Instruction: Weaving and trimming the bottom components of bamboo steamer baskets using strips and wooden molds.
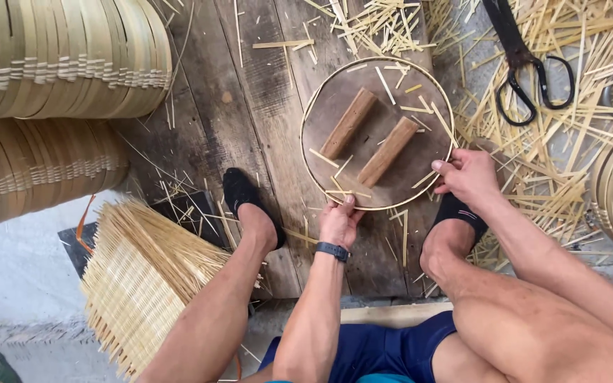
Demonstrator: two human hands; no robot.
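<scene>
While the left hand (340, 221) is pinching the near edge of a thin bamboo hoop (309, 106), fingers closed on the strip, the right hand (468, 174) is gripping the same hoop at its right side. Just beyond both sets of fingers, inside the ring, a round wooden disc (406, 106) is lying on the plank floor (250, 106), carrying two wooden blocks (349, 123).

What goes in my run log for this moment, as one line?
left hand: fingers on bamboo hoop near edge | right hand: grips hoop's right side | hoop rings round wooden disc
</scene>
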